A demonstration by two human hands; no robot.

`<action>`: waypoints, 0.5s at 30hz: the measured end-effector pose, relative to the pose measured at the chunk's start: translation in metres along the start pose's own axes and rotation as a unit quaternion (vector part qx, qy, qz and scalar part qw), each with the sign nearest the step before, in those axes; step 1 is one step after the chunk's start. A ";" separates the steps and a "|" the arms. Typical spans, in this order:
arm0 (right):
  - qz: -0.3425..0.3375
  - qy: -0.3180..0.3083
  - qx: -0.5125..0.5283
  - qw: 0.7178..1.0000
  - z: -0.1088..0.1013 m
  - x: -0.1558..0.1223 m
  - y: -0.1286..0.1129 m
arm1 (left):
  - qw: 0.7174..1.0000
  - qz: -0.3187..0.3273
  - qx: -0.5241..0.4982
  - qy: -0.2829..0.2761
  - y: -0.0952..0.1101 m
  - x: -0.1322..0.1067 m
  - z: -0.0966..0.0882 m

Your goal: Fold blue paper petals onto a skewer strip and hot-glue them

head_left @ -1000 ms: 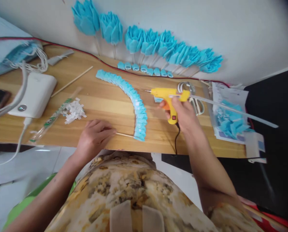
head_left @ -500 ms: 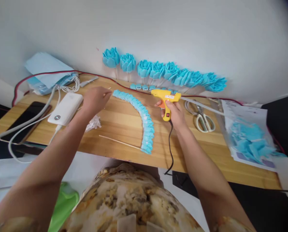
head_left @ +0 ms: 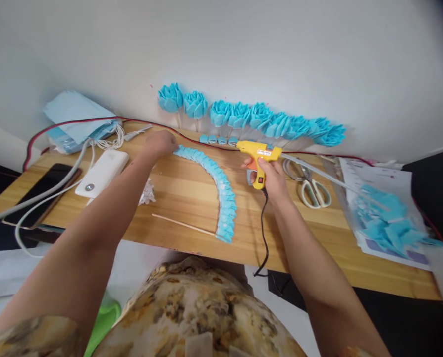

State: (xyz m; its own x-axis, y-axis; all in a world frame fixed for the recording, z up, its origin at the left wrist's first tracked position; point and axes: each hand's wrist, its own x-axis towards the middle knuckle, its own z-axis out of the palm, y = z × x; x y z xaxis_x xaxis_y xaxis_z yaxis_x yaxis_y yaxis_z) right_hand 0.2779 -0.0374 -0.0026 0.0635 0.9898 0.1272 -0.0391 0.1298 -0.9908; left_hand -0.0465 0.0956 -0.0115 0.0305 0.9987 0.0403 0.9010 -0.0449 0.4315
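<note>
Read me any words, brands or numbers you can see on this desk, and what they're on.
Nothing is legible.
Yellow glue gun in the right hand: the print on its label is too blurred to read.
White power bank: only a round button, no readable text.

glue gun (head_left: pixel 257 148): yellow, nozzle left | petal strip (head_left: pixel 221 183): blue, curved, flat

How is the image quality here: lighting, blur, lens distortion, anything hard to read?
Head view: soft, even light, faint shadows on the desk, no harsh glare; head view: wide-angle bend bows the desk edge and a dark vignette clips the top right corner; head view: the left hand is slightly blurred, while the glue gun in the right hand reads sharp.
</note>
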 end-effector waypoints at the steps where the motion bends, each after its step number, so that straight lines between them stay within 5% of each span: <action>1: 0.000 0.000 -0.001 1.000 0.000 0.000 -0.001 | 1.000 -0.005 0.028 -0.011 0.003 -0.001 -0.001; 8: 0.003 0.007 -0.003 1.000 0.000 0.001 0.000 | 0.997 0.032 0.030 0.057 0.022 -0.012 -0.010; 15: 0.008 0.004 -0.029 1.000 -0.002 0.000 -0.004 | 0.995 0.025 -0.033 0.086 0.041 -0.007 -0.001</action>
State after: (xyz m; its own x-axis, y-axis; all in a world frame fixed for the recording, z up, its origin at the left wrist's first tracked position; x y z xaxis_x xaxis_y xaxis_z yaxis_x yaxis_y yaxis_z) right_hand 0.2797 -0.0382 0.0009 0.0706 0.9913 0.1111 0.0184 0.1100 -0.9938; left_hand -0.0101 0.0865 0.0063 -0.0054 0.9769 0.2136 0.8701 -0.1006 0.4824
